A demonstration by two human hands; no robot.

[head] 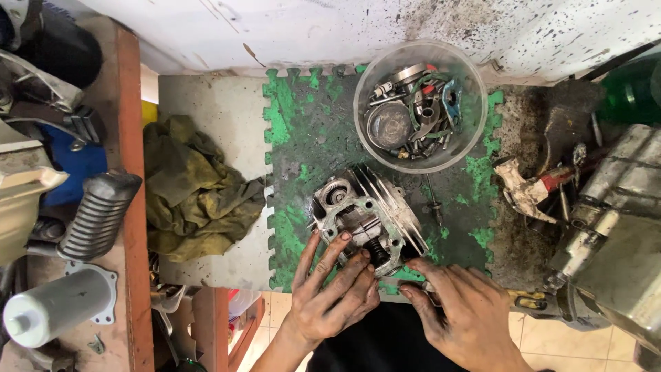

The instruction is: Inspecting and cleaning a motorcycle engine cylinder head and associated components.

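The finned metal cylinder head sits on the green foam mat, and I'd keep it braced flat so the little parts at its near corner don't spring away. Left hand has fingers spread loosely on its face; right hand rests half-curled at the edge, can't tell if it's pinching anything. No labels showing; clear round plastic tub of parts just behind, olive rag left.

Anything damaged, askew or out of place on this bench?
The green foam puzzle mat is worn black and its surface flaking. The finned metal cylinder head lies tilted under the left hand fingers, with the right hand beside it. A crumpled olive rag lies left.
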